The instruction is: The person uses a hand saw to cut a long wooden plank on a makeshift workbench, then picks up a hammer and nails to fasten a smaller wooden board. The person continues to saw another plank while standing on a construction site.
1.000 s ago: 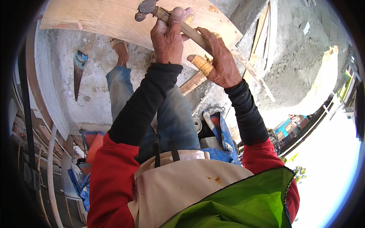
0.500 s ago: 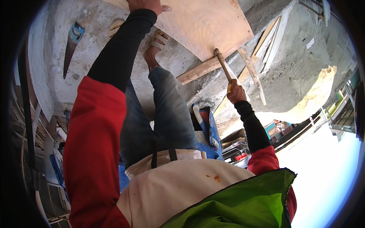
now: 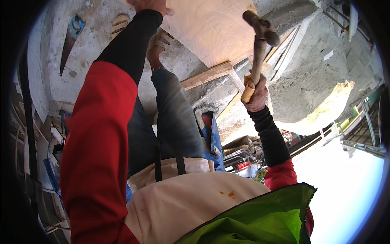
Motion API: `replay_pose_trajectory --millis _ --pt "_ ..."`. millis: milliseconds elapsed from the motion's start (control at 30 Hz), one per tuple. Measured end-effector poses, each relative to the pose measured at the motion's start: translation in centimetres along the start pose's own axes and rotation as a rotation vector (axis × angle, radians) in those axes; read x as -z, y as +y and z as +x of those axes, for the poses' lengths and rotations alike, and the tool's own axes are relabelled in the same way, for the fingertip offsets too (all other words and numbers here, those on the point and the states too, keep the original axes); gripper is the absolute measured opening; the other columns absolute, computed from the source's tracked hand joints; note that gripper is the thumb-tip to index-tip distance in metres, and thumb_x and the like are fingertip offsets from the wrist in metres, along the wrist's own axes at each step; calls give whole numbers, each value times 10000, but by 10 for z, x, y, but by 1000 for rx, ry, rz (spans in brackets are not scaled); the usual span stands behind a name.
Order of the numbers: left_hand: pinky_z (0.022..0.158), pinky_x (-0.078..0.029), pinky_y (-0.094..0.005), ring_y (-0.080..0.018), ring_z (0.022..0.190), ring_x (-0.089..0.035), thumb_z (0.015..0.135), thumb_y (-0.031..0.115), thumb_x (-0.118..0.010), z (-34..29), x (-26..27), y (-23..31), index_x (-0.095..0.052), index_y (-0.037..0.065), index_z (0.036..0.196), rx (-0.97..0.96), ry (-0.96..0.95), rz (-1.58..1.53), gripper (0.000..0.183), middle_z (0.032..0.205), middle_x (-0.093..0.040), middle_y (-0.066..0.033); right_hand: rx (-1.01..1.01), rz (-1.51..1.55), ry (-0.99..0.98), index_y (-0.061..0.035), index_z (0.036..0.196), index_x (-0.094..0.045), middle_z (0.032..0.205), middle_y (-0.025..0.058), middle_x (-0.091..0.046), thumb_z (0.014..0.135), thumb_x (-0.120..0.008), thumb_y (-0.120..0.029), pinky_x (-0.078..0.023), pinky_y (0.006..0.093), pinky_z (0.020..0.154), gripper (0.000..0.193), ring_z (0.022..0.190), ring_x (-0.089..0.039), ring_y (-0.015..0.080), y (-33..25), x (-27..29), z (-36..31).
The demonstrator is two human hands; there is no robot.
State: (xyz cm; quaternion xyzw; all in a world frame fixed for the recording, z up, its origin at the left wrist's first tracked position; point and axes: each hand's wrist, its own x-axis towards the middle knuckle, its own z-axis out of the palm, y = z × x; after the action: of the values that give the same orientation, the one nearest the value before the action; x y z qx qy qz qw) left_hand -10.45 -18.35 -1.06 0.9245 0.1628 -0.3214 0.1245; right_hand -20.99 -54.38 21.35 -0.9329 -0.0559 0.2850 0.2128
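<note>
My right hand is wrapped round the handle of a hammer, just above a yellow wrapping at its lower end. The hammer's metal head is raised above the right corner of a plywood sheet. At the upper edge of the view my left hand lies against the sheet's left side, thumb stretched out over the wood. Its other fingers are mostly cut off by the frame. Under the sheet's near edge runs a wooden batten, which sticks out toward my knee.
A handsaw with a blue handle lies on the concrete floor at the left. My sandaled foot stands beside the sheet. Loose wood strips lie right of it. Blue sheeting hangs beside my leg.
The hammer has come up off the sheet's near corner and toward me, its head now high. My left hand stays on the sheet. The whole view has shifted slightly.
</note>
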Motion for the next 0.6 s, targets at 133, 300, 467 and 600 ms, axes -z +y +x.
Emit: replay_pose_trajectory --millis 133,300,467,600 --pt "1108 -206 -829 -493 1569 41 604 517 -945 -3 5 0 -8 291 1670 -21 -69 -17 1437 1741 134 -91 -432 -407 -622 -39 1137 -482 888 336 -683 1022 -521 -233 -537 627 756 228 861 -671 543 50 -16 -24" --pt "1103 -198 -837 -500 1566 65 613 516 -943 0 4 0 -8 279 1671 -28 -16 -24 1432 1737 154 -97 17 -129 -334 -59 1153 -486 806 289 -664 1064 -496 -210 -515 585 590 176 722 -657 517 -4 28 19" --pt "1099 -203 -839 -513 1561 65 621 518 -939 2 2 1 -4 278 1672 -17 -42 12 1427 1738 143 -103 104 7 124 -28 1270 -478 824 183 -649 1064 -515 -234 -553 425 619 294 720 -691 405 -40 26 38" --pt "1097 -203 -841 -514 1561 67 623 513 -938 2 3 0 4 282 1671 -12 -49 3 1428 1737 151 -103 -263 -297 -363 -45 1271 -446 880 323 -674 1064 -486 -309 -546 596 679 338 793 -669 537 28 -6 -11"
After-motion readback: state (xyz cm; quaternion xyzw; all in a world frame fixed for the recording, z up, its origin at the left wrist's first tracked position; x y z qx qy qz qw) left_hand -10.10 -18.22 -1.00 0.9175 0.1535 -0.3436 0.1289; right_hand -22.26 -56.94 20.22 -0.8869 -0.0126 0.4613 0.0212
